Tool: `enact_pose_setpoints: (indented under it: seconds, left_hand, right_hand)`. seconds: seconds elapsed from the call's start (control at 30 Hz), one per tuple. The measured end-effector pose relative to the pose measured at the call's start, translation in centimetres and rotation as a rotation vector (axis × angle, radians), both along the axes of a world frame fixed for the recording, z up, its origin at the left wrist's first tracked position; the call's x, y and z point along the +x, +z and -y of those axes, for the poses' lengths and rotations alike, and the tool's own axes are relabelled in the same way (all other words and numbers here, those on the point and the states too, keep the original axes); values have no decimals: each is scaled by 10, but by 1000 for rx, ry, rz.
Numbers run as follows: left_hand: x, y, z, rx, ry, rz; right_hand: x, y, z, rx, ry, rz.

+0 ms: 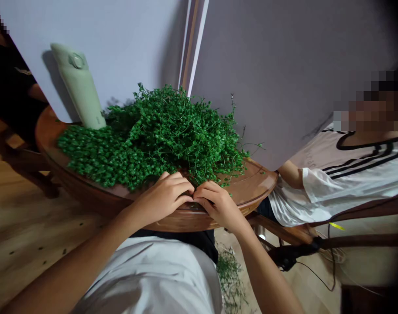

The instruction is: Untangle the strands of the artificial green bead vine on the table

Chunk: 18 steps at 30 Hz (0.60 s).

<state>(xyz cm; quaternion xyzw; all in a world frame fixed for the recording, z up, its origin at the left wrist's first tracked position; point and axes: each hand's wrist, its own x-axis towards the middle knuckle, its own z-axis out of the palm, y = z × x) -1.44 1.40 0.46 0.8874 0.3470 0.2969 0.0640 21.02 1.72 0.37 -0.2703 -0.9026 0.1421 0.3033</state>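
A large heap of green leafy sprigs (182, 126) covers much of the round wooden table (261, 176). To its left lies a lower pile of small green clusters (97, 155). At the table's near edge, just in front of the greens, my left hand (168, 196) and my right hand (217, 203) meet with fingertips close together. Fingers on both hands are curled and pinched. Whatever sits between them is hidden or too small to make out.
A pale green bottle (79, 87) stands behind the left pile. White panels (284, 65) rise behind the table. A person in a white striped shirt (349, 174) sits at the right; another in dark clothing (12, 87) is at the left. Thin stems (231, 277) lie on the floor.
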Motion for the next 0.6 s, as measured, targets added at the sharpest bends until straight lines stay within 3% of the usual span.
enact_pose_setpoints:
  seconds: [0.23, 0.6]
  left_hand:
    - [0, 0, -2, -116, -7, -15]
    - [0, 0, 2, -47, -82, -50]
  right_hand:
    - [0, 1, -2, -48, 3, -75]
    - [6, 6, 2, -71, -99, -126]
